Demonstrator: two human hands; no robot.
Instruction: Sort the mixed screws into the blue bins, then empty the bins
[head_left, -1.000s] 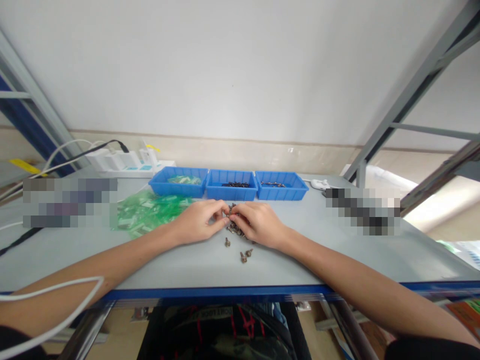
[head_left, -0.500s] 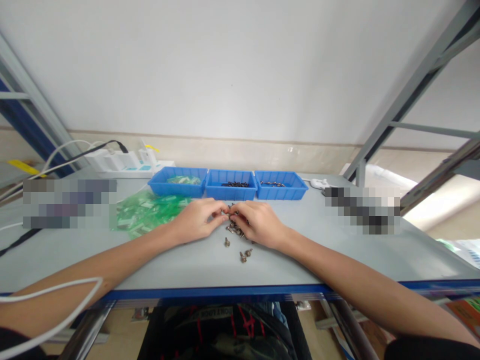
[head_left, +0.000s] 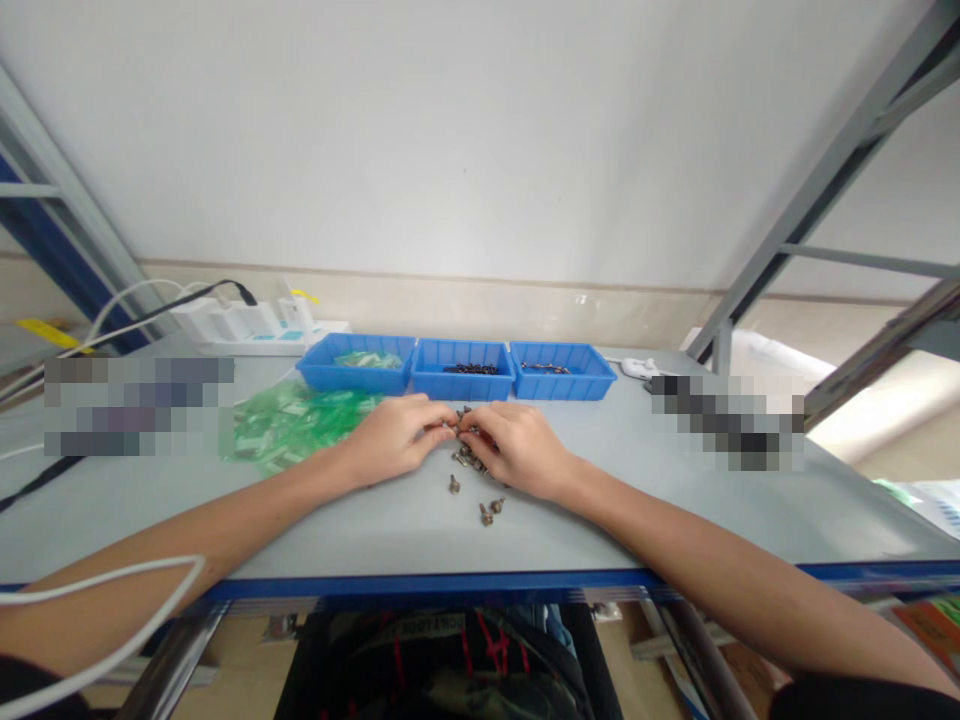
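Observation:
My left hand [head_left: 397,436] and my right hand [head_left: 517,446] meet fingertip to fingertip above the grey table. Both are closed in a pinch around a small metal screw [head_left: 454,427], mostly hidden by the fingers. Just under and beside my right fingers lies a small pile of similar screws [head_left: 469,460], partly covered by that hand. Nearer the table's front edge, a single screw [head_left: 454,485] lies apart, and two more screws [head_left: 487,515] rest close together to its right.
Green plastic packets [head_left: 292,430] are heaped left of my left hand. Behind stand three blue bins: a left bin [head_left: 356,378] with packets, a middle bin [head_left: 463,385] with black parts, a right bin [head_left: 566,386] with metal parts. A power strip [head_left: 262,345] sits back left.
My fingers have shifted very slightly at the pinch. The pile, the loose screws and the bins stay where they were.

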